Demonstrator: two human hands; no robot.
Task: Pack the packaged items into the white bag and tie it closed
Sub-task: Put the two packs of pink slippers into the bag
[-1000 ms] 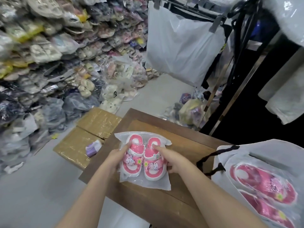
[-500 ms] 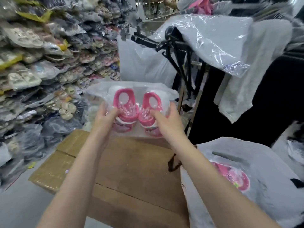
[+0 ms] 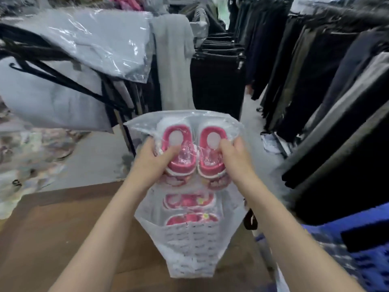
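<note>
Two hands, perhaps two shoe packets.

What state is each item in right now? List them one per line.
Clear plastic packet of pink sandals: sealed, lifted, held upright.
Left hand: grip closed on packet.
Right hand: grip closed on packet.
White plastic bag: untied, another pink pair inside.
Brown wooden table: under bag.

A brown wooden table fills the lower left. Behind it a grey garment under clear plastic wrap lies over black hangers. A grey dress hangs upright near folded black trousers. Dark clothes line the right, above a blue crate.
</note>
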